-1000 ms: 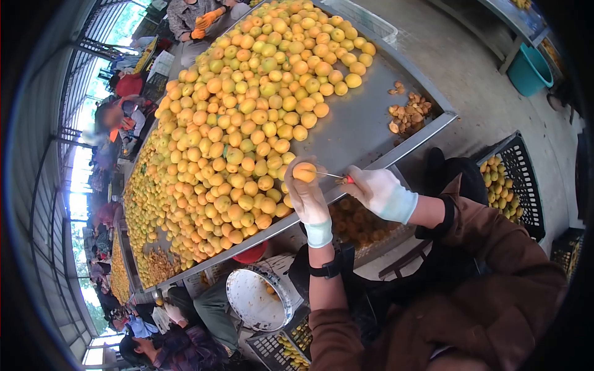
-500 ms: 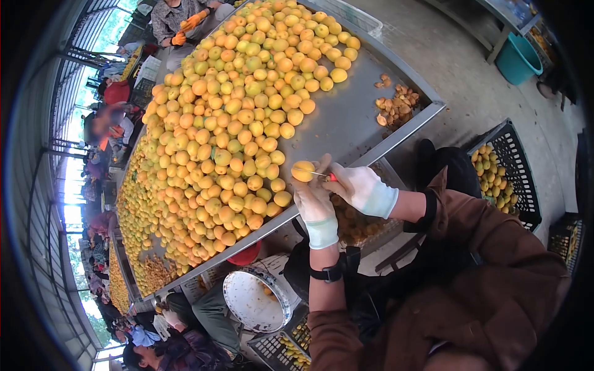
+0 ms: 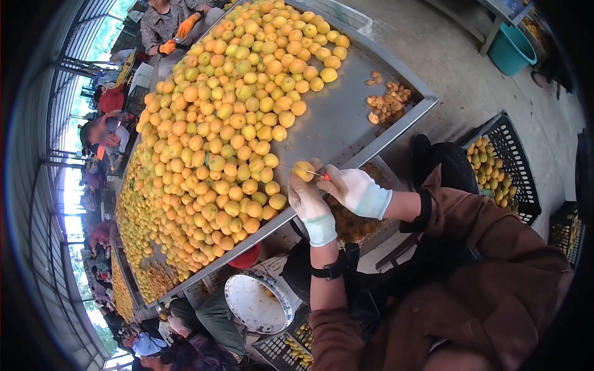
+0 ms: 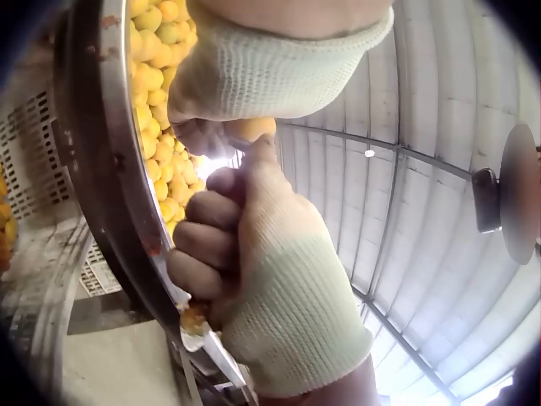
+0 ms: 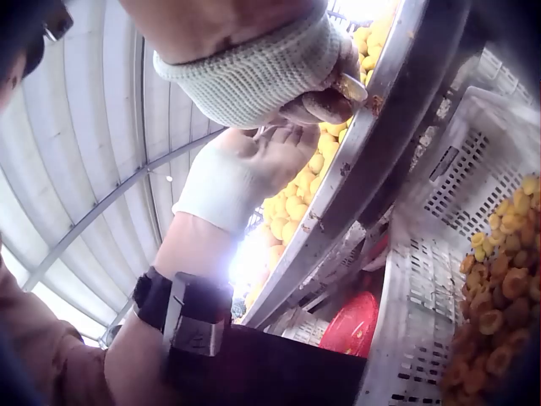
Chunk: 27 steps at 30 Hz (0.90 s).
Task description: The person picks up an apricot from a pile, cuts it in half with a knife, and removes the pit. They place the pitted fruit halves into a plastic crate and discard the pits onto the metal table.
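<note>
My gloved left hand (image 3: 314,209) holds an apricot (image 3: 303,171) in its fingers, close over the near edge of the metal table. A small knife with a red handle (image 3: 325,177) is gripped in my gloved right hand (image 3: 359,191), its thin blade lying across the apricot. The two hands meet at the fruit. In the left wrist view, the apricot (image 4: 254,128) shows between the left hand (image 4: 270,72) and the right thumb, most of it hidden. In the right wrist view, the right hand (image 5: 262,85) covers the fruit and overlaps the left hand (image 5: 241,182).
A large heap of apricots (image 3: 216,136) covers much of the metal table (image 3: 328,127). Brownish pits (image 3: 388,104) lie in its corner. Below the edge stands a white crate (image 5: 414,279) of halved apricots (image 5: 499,313). A white bucket (image 3: 257,303) and black crate (image 3: 513,154) stand nearby. Other people work around.
My right hand has come in closer to my left. The blade has gone from the apricot's side to lying across it. The head view has shifted slightly.
</note>
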Each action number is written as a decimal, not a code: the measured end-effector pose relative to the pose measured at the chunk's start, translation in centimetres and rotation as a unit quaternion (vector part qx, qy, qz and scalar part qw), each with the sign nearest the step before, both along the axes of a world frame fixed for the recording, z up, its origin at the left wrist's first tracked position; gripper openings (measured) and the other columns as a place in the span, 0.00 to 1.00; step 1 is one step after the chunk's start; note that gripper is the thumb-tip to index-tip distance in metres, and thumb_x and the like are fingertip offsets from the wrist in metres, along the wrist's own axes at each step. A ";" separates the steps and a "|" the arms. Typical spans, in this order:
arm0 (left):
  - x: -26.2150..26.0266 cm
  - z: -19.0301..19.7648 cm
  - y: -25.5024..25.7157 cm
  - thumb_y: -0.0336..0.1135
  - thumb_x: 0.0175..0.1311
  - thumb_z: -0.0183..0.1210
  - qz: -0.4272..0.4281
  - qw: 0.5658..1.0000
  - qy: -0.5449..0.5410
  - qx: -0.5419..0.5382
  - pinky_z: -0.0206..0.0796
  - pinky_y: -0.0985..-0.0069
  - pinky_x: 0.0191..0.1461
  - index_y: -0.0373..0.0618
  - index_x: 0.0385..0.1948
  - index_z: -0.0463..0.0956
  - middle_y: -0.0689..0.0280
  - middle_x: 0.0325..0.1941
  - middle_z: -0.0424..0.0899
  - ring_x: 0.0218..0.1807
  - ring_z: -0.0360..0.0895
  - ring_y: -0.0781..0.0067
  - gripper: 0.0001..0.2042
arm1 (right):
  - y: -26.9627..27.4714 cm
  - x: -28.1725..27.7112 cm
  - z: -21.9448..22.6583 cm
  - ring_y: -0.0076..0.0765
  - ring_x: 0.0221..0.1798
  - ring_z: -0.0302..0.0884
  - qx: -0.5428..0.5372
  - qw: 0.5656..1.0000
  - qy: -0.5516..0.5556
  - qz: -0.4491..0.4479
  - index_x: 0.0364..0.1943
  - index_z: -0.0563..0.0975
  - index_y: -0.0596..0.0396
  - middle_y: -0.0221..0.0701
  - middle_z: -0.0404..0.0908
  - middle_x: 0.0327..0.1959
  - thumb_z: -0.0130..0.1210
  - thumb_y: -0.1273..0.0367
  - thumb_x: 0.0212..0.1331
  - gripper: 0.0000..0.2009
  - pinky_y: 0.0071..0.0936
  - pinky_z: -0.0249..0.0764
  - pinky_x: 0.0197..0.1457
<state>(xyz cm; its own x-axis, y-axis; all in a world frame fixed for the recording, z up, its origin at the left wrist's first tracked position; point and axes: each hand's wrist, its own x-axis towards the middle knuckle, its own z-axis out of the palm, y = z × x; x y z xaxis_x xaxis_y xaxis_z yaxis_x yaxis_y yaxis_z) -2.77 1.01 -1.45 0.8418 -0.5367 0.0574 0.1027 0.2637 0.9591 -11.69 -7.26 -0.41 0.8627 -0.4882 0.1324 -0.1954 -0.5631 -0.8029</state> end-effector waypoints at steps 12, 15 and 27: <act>0.3 0.4 0.1 0.58 0.72 0.45 -0.006 0.995 -0.059 0.083 0.71 0.71 0.50 0.34 0.46 0.71 0.51 0.45 0.81 0.43 0.78 0.67 0.28 | -0.4 -0.3 0.1 0.55 0.28 0.77 -0.006 0.998 -0.061 0.008 0.42 0.69 0.56 0.43 0.76 0.23 0.48 0.58 0.68 0.14 0.44 0.71 0.28; -0.4 0.2 -0.2 0.53 0.74 0.45 0.040 0.998 -0.035 0.043 0.70 0.73 0.49 0.34 0.45 0.72 0.54 0.44 0.82 0.42 0.78 0.69 0.24 | -0.3 -0.5 1.0 0.54 0.28 0.77 -0.015 0.998 -0.062 0.010 0.40 0.70 0.55 0.42 0.76 0.22 0.49 0.58 0.68 0.14 0.43 0.71 0.27; -1.2 1.7 -0.7 0.66 0.69 0.41 0.052 0.991 0.077 0.097 0.67 0.73 0.53 0.31 0.48 0.70 0.51 0.43 0.82 0.46 0.78 0.65 0.36 | -0.3 -0.1 1.2 0.53 0.30 0.80 -0.016 0.998 0.056 -0.012 0.40 0.70 0.56 0.43 0.79 0.23 0.46 0.54 0.68 0.17 0.44 0.76 0.31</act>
<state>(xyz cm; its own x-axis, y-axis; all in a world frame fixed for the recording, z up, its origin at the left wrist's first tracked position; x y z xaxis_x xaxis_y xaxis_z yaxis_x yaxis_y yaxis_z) -3.94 0.32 0.28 0.8842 -0.4348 -0.1708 0.2330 0.0935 0.9680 -11.81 -7.55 0.76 0.8615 -0.5052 0.0508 -0.2966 -0.5820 -0.7572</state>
